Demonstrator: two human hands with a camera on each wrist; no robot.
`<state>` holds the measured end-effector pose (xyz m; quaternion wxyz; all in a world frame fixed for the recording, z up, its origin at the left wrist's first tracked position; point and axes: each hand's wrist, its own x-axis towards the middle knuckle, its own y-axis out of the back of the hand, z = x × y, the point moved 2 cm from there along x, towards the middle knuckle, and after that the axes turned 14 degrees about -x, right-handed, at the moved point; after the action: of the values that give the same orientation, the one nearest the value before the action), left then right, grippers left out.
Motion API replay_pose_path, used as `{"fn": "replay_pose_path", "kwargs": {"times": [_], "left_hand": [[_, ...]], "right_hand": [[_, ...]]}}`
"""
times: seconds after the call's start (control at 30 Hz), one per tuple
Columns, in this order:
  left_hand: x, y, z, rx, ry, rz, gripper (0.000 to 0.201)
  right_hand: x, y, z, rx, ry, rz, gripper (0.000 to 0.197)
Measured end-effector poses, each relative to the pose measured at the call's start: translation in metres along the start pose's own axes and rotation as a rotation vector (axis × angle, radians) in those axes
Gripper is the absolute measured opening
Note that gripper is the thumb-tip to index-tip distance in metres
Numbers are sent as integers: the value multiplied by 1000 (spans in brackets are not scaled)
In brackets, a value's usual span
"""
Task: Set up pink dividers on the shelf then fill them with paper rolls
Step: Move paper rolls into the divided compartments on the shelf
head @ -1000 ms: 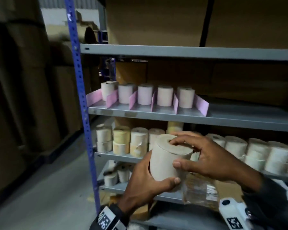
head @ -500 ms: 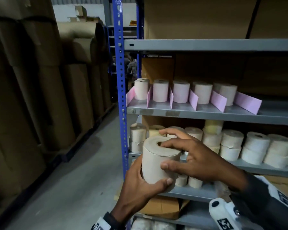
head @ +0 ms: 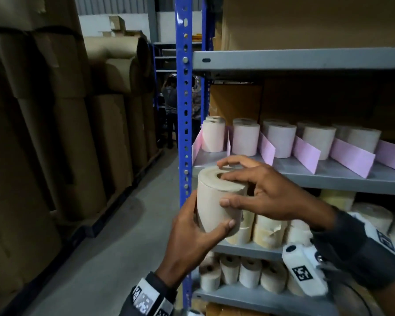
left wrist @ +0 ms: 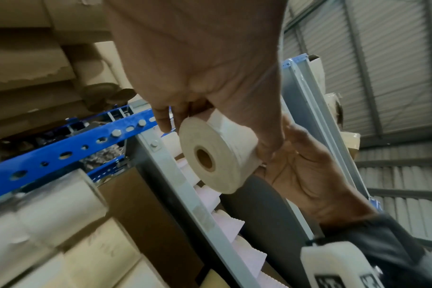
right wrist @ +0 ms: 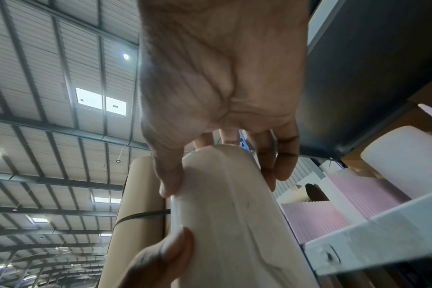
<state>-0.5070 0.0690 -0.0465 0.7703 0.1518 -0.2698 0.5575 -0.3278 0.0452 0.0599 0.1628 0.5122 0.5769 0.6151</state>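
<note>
Both hands hold one cream paper roll (head: pixel 212 201) upright in front of the shelf's left end. My left hand (head: pixel 192 233) grips its lower side from the left, thumb across the front. My right hand (head: pixel 260 192) grips the top, fingers on the flat end, thumb on the side. The roll (left wrist: pixel 217 155) shows its hollow core in the left wrist view and fills the right wrist view as roll (right wrist: pixel 229 224). Pink dividers (head: pixel 306 153) stand in a row on the grey shelf (head: pixel 328 176), with paper rolls (head: pixel 281 140) between them.
A blue upright post (head: pixel 184 110) stands just left of the roll. Lower shelves hold several more rolls (head: pixel 249 270). Tall brown wrapped rolls (head: pixel 66 133) line the aisle's left side. A person (head: pixel 170 106) stands far down the aisle. Cardboard boxes (head: pixel 306 21) sit on the top shelf.
The held roll has risen to about the level of the divider shelf's front edge. My view has swung left, so the shelf sits further right in the picture. Both hands keep their grip.
</note>
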Motion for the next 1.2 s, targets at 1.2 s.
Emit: {"fn": "replay_pose_path", "kwargs": {"times": [1.2], "left_hand": [[97,-1,-106,896,-49,-274,89]], "right_hand": [[175,2,103,-476,-317,-229,44]]}}
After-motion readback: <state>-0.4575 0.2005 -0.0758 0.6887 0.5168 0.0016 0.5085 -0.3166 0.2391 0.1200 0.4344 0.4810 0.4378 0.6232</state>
